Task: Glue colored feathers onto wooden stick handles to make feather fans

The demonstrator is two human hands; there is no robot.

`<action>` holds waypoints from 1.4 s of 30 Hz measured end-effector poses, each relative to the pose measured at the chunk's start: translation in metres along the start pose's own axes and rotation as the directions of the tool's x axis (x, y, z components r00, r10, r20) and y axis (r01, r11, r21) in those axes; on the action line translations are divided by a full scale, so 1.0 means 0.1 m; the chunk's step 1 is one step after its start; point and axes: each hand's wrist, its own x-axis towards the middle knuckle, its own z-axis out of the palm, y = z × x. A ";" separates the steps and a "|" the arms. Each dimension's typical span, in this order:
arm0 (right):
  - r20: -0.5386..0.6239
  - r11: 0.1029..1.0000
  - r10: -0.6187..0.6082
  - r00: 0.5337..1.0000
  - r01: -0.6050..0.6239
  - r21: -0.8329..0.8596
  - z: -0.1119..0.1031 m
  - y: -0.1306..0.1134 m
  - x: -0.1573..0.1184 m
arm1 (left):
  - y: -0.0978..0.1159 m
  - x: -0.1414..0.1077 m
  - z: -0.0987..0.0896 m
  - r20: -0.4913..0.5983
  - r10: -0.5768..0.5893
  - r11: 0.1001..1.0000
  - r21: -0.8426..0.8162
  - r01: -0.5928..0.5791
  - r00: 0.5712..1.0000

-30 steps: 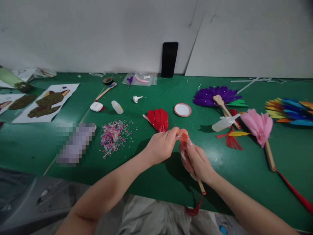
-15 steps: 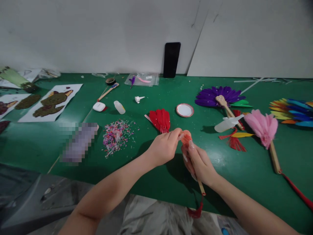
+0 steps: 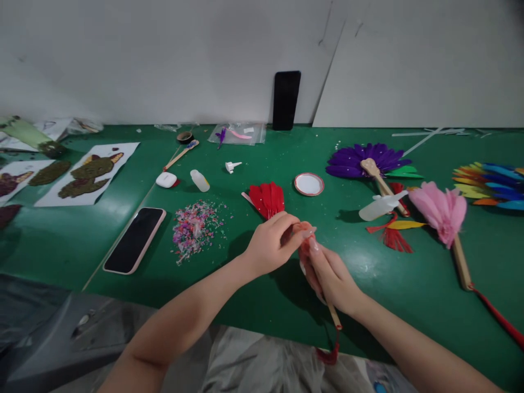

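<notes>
My right hand [image 3: 333, 278] is wrapped around a wooden fan handle [image 3: 333, 315], which has a red tassel [image 3: 328, 355] hanging from its lower end. At its upper end is a reddish-orange head [image 3: 303, 226], mostly covered by fingers. My left hand [image 3: 272, 243] is closed, its thumb and fingers pressing on that head. Just beyond my left hand, a bunch of red feathers [image 3: 267, 197] lies on the green table, its lower part behind the knuckles.
Left of my hands are colourful chips [image 3: 194, 229], a phone [image 3: 135, 240], a small bottle [image 3: 200, 180] and an earbud case [image 3: 166, 179]. A white lid [image 3: 309, 184] lies ahead. To the right are a purple feather fan [image 3: 347, 162], a glue bottle [image 3: 379, 207] and a pink feather fan [image 3: 438, 210].
My left hand has turned, with its thumb now stretched across the head of the fan handle. My right hand and the handle have shifted slightly left.
</notes>
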 end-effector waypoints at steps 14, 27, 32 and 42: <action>0.040 0.998 0.060 0.997 -0.061 0.030 0.01 -0.05 0.01 | 0.01 0.00 0.00 0.070 -0.009 1.000 0.018 0.007 0.998; 0.016 0.995 0.084 0.996 -0.085 0.055 0.02 -0.04 0.01 | -0.03 0.00 0.02 0.050 -0.034 0.999 -0.018 0.035 0.998; 0.006 0.994 0.096 0.995 -0.096 0.052 0.01 -0.04 0.02 | 0.00 -0.01 0.00 0.036 -0.098 0.995 -0.023 0.098 0.995; -0.055 0.999 0.041 0.998 -0.041 -0.003 0.02 -0.02 0.02 | -0.01 -0.02 0.05 0.023 -0.110 0.994 0.016 0.110 0.994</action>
